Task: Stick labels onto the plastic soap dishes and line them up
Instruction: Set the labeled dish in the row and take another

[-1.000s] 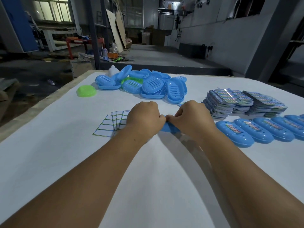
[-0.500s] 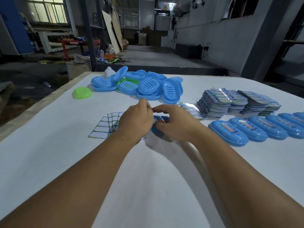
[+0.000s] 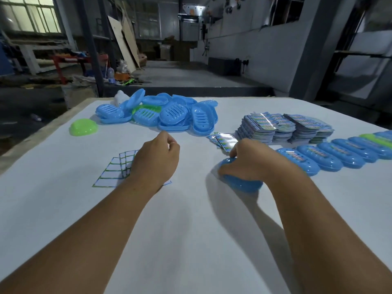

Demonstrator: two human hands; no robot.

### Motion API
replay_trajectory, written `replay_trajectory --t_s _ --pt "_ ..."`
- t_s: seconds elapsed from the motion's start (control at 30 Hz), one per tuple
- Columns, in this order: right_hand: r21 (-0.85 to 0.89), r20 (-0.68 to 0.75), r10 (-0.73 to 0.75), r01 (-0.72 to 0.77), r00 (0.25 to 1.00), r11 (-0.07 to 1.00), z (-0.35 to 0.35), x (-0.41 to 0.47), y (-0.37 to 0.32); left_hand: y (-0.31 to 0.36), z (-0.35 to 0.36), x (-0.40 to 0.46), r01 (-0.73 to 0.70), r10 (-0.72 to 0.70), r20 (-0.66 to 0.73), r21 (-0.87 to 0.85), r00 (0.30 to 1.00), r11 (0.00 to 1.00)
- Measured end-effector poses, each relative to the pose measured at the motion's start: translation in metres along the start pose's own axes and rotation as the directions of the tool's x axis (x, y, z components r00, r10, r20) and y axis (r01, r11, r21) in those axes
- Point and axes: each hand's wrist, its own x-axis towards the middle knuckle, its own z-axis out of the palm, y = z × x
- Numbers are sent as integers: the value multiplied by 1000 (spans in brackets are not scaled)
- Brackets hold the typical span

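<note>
My right hand (image 3: 250,159) grips a blue soap dish (image 3: 241,182) from above, just left of a row of labelled blue dishes (image 3: 331,154) that runs to the right edge. My left hand (image 3: 156,161) hovers over the table with fingers loosely curled and holds nothing that I can see; it covers part of a sticker sheet (image 3: 115,168). A few loose shiny labels (image 3: 222,140) lie beyond my right hand. Stacks of labels (image 3: 282,127) stand behind the row.
A heap of unlabelled blue dishes (image 3: 169,115) with a green one among them lies at the back of the white table (image 3: 191,230). A single green dish (image 3: 83,127) sits at the back left, near the table's left edge.
My hands have parted. The right hand carried the blue dish rightwards toward the row. The left hand let go of it and stayed near the sticker sheet.
</note>
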Motion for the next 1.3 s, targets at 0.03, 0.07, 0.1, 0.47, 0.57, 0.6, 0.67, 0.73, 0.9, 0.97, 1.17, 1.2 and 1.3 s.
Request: replay_trajectory --t_s 0.03,0.07,0.1,0.47,0.57,0.6,0.67,0.73,0.9,0.97,1.17,1.2,1.3 --pt "8 -13 37 -37 999 999 -2 0 5 0 0 0 0 0 5 -6 1000 1000" --pt "15 -25 66 -66 997 998 -4 0 9 0 0 0 1 -1 9 -7 1000 1000" --pt "24 -31 89 -89 996 996 -6 0 12 1 0 0 2 -2 12 -6 1000 1000" --pt "-59 -105 152 -158 983 986 -13 8 33 0 -1 -1 14 -14 23 -7 1000 1000" --pt "7 -125 154 -155 980 988 -11 6 28 -1 -2 -2 4 -4 43 -4 999 1000" --pt "38 -141 146 -142 979 989 -10 6 26 -1 -2 -2 -1 1 46 1 999 1000" --pt "103 -172 111 -94 979 990 -6 7 19 0 -2 -2 -12 11 43 17 999 1000" --pt "177 -187 78 -44 979 983 0 8 11 3 -1 -1 -30 29 37 33 999 999" --pt "284 -248 -14 87 969 955 19 11 -10 16 14 23 -106 90 101 167 991 980" --pt "324 -290 -10 108 957 940 20 13 -12 26 24 39 -143 118 126 219 985 965" --pt "377 -353 -23 164 935 912 18 19 -9 54 59 77 -261 228 136 334 964 906" --pt "384 -357 -24 170 934 908 18 19 -8 56 65 81 -267 230 144 354 963 896" --pt "412 -366 -28 189 930 891 18 21 -6 54 77 88 -267 226 149 381 963 885"
